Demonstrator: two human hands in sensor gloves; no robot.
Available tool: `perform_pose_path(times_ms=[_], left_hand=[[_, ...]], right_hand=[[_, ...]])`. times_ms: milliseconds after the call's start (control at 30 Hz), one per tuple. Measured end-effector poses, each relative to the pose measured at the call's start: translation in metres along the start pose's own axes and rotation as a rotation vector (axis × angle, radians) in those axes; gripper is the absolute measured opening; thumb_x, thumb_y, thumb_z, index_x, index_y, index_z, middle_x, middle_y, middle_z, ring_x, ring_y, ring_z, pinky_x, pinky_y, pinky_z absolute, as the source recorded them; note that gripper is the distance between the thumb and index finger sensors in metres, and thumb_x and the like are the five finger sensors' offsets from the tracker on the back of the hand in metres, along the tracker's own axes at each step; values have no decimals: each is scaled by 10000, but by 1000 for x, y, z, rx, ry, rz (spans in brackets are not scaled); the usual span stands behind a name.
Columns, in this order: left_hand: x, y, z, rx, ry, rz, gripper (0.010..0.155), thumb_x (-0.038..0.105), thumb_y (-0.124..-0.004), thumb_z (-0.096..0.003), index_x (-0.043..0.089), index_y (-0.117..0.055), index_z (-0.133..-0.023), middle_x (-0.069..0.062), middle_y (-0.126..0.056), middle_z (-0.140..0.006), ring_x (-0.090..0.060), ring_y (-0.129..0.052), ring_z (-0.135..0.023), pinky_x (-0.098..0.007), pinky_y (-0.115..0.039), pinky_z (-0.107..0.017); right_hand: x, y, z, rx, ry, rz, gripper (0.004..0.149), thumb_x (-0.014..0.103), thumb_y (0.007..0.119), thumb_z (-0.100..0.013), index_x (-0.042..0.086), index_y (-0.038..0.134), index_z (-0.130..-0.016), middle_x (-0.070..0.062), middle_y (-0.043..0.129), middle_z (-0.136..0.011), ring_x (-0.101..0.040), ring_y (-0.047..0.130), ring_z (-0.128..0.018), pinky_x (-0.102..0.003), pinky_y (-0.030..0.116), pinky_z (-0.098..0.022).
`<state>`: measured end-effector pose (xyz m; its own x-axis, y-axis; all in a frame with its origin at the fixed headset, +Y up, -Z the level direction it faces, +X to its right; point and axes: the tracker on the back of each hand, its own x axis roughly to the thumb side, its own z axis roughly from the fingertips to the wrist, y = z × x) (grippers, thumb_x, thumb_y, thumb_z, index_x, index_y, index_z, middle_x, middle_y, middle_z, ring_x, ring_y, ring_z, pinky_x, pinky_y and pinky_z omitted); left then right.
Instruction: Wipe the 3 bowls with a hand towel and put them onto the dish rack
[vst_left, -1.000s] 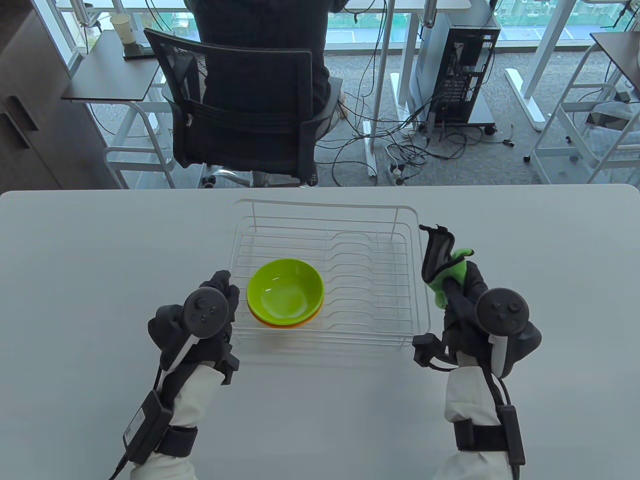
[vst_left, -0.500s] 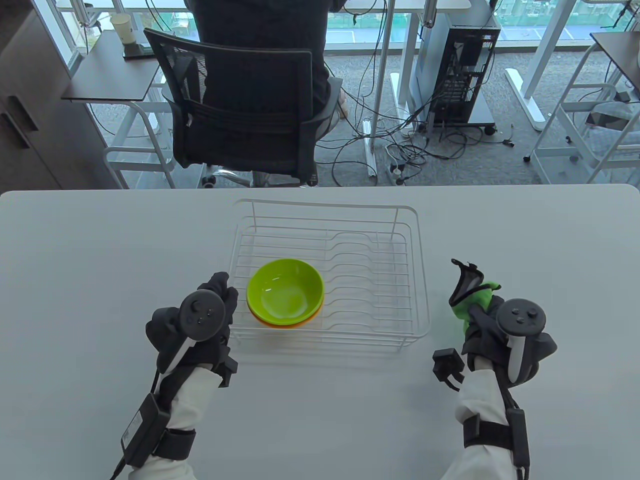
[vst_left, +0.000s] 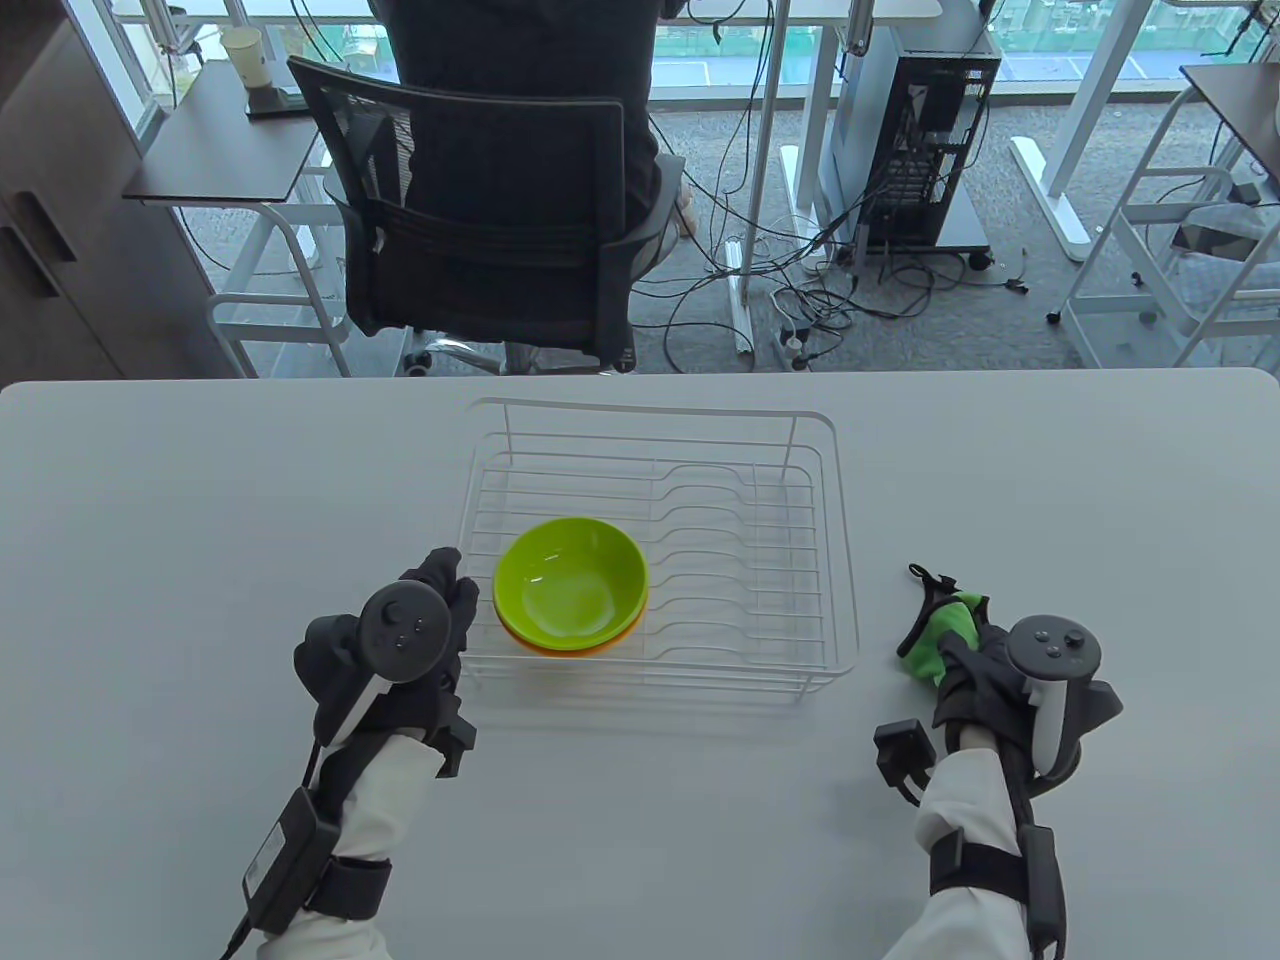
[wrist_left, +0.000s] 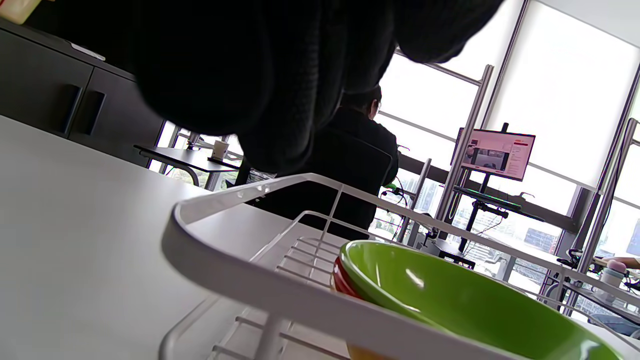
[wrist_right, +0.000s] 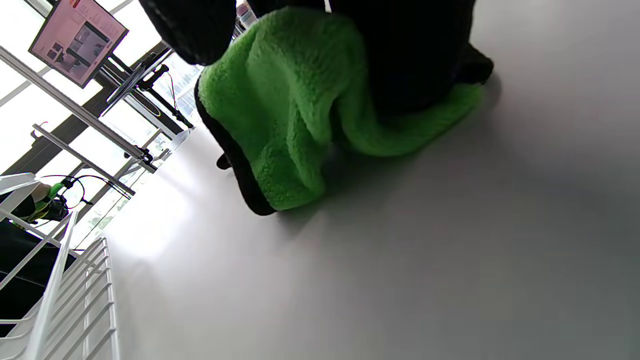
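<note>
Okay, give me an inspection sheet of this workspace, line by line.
Surface: white table, no spills seen.
Job's things: white wire dish rack at the table's middle; stacked bowls in its near left part, green on top, orange and red edges beneath; green hand towel right of the rack, touching the table in the right wrist view.
Clutter: nothing seen on the table.
Hands: left hand beside the rack's near left corner, holding nothing; right hand grips the towel.
Cables: leads along both gloved forearms; floor cables beyond the table.
Surroundings: person seated in office chair, computer tower, desks.
</note>
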<state>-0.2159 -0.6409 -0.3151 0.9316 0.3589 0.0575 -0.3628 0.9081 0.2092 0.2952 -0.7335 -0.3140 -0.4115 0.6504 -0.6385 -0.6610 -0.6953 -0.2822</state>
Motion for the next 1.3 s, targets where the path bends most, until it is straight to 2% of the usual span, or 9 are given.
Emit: perform_pose_path(times_ms=[133,267,433,533,700,867,1033,1133,1300], left_hand=[[0,0,0,-4,-2,-3,514,311,-729,-571,23,-747,-996,-309,-925,-834,-379,-1086,-547,-412,-921,-340],[-1,0,1,-5,-6,14,514,314,-726,-573,24,-747,-997,-309,-926,-833,-381,-1086,-546,-414,-920,-339],[-1,5,5,21,-36,19,529,317,-705,-581,17,-718,-1016,-329,-892,-868,-403,-1067,-592,-438,-910,-368],[-2,8,9,47,-71,2,571,318,-678,-591,11,-627,-1070,-363,-796,-953,-457,-998,-710,-497,-872,-446],[-11,12,18,103,-114,-182,682,380,-651,-594,20,-456,-1140,-383,-602,-1091,-588,-780,-917,-614,-759,-566],[-25,13,24,80,-117,-298,826,547,-569,-578,41,-291,-1169,-383,-407,-1175,-684,-428,-1047,-769,-549,-635],[-30,9,25,19,-130,-339,832,594,-516,-574,111,-198,-1171,-327,-193,-1205,-613,-156,-1091,-809,-365,-669],[-30,3,24,-27,-151,-359,835,618,-477,-564,136,-153,-1163,-302,-145,-1209,-581,-88,-1096,-815,-304,-672],[-28,-6,21,-97,-177,-425,865,664,-446,-549,156,-103,-1159,-267,-85,-1216,-536,8,-1095,-807,-177,-669]], right_hand=[[10,-6,9,-83,7,93,706,460,767,-476,72,636,-1051,-321,653,-998,-491,848,-765,-496,807,-518],[26,-12,23,-191,-61,208,699,484,758,-477,79,667,-1039,-316,691,-981,-490,870,-738,-500,812,-494],[56,-14,49,-308,-219,336,690,489,749,-480,92,673,-1040,-314,689,-987,-499,854,-756,-518,790,-520],[72,-12,66,-344,-350,345,682,481,748,-482,100,669,-1042,-310,663,-1007,-516,793,-817,-546,743,-578],[98,-3,99,-371,-554,354,655,487,744,-482,161,671,-1046,-235,652,-1057,-514,554,-978,-598,512,-712],[112,13,126,-343,-734,380,684,521,724,-476,222,603,-1080,-178,585,-1117,-446,437,-1058,-596,354,-745],[117,27,139,-277,-841,399,742,573,680,-468,267,487,-1116,-133,482,-1170,-396,300,-1097,-594,233,-747],[116,35,140,-229,-887,470,775,609,641,-463,309,377,-1127,-86,369,-1202,-356,168,-1100,-587,144,-738],[112,45,138,-218,-922,589,800,652,593,-447,336,300,-1122,-47,291,-1212,-331,75,-1090,-590,74,-720]])
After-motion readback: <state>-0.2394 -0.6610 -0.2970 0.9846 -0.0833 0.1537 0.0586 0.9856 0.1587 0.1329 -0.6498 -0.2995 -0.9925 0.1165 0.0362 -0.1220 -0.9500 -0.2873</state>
